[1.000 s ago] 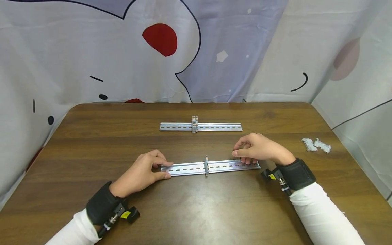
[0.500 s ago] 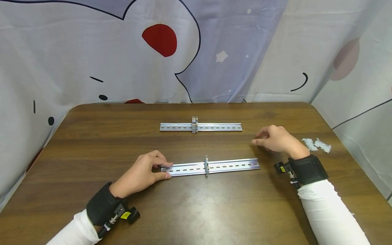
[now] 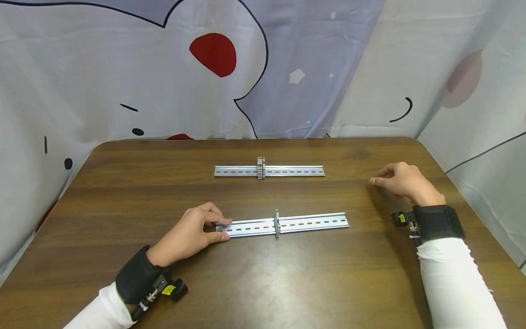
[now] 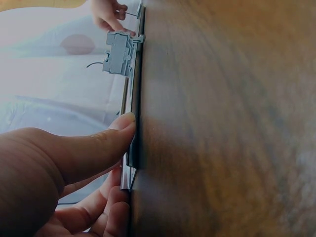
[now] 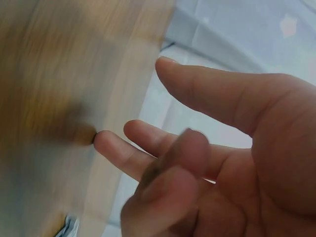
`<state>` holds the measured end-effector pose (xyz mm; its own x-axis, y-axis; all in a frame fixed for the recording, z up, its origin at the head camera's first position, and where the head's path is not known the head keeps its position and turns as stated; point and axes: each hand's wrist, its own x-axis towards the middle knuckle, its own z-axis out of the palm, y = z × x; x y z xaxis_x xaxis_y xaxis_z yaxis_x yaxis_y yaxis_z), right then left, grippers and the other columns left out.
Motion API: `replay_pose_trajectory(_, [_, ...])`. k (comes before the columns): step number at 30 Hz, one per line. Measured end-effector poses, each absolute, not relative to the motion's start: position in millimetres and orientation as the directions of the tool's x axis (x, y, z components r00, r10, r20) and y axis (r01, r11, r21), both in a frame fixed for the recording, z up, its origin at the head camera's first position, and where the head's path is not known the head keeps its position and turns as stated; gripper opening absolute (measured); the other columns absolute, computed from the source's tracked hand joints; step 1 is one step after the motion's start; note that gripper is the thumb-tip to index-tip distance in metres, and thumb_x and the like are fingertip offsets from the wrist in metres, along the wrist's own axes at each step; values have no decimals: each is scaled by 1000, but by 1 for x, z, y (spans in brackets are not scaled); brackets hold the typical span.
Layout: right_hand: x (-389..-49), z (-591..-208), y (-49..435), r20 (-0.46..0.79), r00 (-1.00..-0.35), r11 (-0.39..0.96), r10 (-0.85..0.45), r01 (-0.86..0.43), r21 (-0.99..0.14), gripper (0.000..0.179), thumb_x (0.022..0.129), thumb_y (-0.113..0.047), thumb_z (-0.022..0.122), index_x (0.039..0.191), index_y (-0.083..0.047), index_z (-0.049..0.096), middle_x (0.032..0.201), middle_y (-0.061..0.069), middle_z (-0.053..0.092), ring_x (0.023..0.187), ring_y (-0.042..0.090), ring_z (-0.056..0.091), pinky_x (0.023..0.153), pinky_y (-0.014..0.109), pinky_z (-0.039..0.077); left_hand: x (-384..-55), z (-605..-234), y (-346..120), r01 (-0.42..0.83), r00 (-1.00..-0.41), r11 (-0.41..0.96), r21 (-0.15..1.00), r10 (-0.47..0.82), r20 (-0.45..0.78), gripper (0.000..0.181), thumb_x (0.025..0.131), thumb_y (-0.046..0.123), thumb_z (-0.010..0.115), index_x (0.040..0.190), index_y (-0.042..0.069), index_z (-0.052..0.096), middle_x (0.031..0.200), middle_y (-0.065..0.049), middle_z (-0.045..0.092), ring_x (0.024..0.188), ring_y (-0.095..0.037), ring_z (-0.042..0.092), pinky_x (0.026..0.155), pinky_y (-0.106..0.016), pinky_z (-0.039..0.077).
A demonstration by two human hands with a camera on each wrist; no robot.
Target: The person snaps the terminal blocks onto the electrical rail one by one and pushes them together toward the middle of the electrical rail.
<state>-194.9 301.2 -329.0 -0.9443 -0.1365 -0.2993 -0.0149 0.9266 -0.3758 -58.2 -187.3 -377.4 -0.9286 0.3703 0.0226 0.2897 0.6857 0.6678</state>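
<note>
Left hand (image 3: 189, 234) pinches the front rail (image 3: 306, 223) at one end, probably steadying it; right hand (image 3: 404, 181), thumb apart, holds nothing.

Front rail (image 3: 289, 224) partly behind left grip (image 3: 189, 235)

Silver slotted rail (image 3: 296, 224), slanted on table (image 3: 230, 278), left hand (image 3: 192, 233) pinching one end, grey block (image 3: 277, 223) across its middle

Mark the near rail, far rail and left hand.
Near rail (image 3: 289, 226), head view: slotted face, right of middle.
Far rail (image 3: 274, 171), head view: slotted face, right of middle.
Left hand (image 3: 186, 235), head view: back of hand.
</note>
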Motion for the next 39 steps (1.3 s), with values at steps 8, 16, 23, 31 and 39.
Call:
replay_pose_trajectory(8, [-197,-329,331,-282,-954,924,-98,18,-383,61,92,-50,61,122,4,59,74,8,62,58,20,58,54,36,45,-57,-377,-187,287,-930,686,668,366,23,31,82,23,80,112,17,75,100,6,60,83,-11,55,71,-29,46])
replay_pose_trajectory(16, [-195,-332,358,-259,-963,918,-81,29,-396,64,94,-48,60,123,9,57,101,22,63,68,22,61,58,37,49,-57,-377,-187,290,-929,682,671,368,27,31,82,22,80,112,17,75,100,6,60,84,-12,55,72,-29,47])
replay_pose_trajectory(23, [-196,-336,379,-277,-960,917,-46,69,-392,61,90,-41,67,124,8,55,80,9,63,63,20,58,55,38,47,-57,-376,-186,285,-930,689,666,367,18,31,82,23,80,112,18,75,100,6,60,83,-12,54,71,-28,46])
replay_pose_trajectory(31, [-196,-336,392,-293,-956,923,-35,82,-376,65,78,-29,81,120,12,55,92,22,68,67,22,64,57,37,51,-56,-376,-187,289,-929,687,667,368,23,31,82,23,80,113,17,75,100,6,59,83,-12,54,71,-28,45])
replay_pose_trajectory(39, [-196,-334,379,-298,-954,940,-44,62,-336,59,79,-27,78,120,11,57,83,14,68,70,24,59,55,34,45,-57,-376,-187,285,-930,687,668,368,17,31,83,23,79,113,18,75,100,6,60,83,-12,53,71,-28,45])
